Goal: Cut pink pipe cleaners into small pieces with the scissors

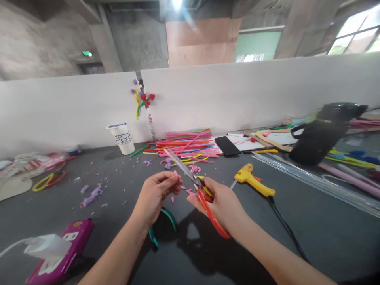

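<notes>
My left hand (158,194) is closed in a pinch on a small pink piece (175,173), whose tip shows above the fingertips. In my right hand (227,204) is a pair of scissors (182,165) with red and yellow handles, its blades pointing up and to the left, just right of the pinched piece. Short pink cuttings (190,191) lie on the dark table between and beyond my hands. Below my left hand rests a tool with teal handles (169,217), its head hidden by the hand. A pile of pink, red and yellow pipe cleaners (187,143) lies farther back.
At right lie a yellow glue gun (252,180) with a cord, clear rods (314,182), a phone (227,146) and a black jug (322,134). At left are a white cup (121,138), purple scraps (91,196), another pair of scissors (49,181) and a purple power strip (77,237).
</notes>
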The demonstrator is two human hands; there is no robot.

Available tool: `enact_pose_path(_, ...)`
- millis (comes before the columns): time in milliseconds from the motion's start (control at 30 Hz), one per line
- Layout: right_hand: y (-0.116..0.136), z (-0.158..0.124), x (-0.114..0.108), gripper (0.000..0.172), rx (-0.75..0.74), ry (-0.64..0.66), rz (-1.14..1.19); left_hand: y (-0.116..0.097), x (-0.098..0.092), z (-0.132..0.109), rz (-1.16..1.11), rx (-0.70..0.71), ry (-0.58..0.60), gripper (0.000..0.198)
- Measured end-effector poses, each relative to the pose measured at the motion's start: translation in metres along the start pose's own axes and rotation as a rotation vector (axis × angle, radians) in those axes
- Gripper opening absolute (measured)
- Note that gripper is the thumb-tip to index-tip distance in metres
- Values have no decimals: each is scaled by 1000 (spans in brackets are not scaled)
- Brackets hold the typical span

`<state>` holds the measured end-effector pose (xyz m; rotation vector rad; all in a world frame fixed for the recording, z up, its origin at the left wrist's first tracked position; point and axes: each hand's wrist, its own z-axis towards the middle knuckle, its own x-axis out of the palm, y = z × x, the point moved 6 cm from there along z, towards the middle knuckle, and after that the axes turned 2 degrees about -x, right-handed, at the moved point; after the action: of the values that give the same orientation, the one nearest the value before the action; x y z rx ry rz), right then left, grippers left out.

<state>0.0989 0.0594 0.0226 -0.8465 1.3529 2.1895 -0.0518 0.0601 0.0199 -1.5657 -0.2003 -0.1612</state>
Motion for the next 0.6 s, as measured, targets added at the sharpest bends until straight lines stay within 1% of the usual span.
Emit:
enact_pose_path(100, 1, -3, -1, 25, -69, -6, -241, -8, -6, -1, -65, 87, -74, 9)
enact_pose_path(200, -1, -4, 3, 26, -88, 24, -374, -13, -8, -3, -97, 143, -107, 8)
enact_pose_path(400, 1, -6, 7, 30, -145, -2, -496, -16, -10, -5, -108, 187, -141, 4)
enact_pose_path(600, 1, -8, 10, 30, -165, -16, -530, -17, -8, -7, -128, 202, -120, 6)
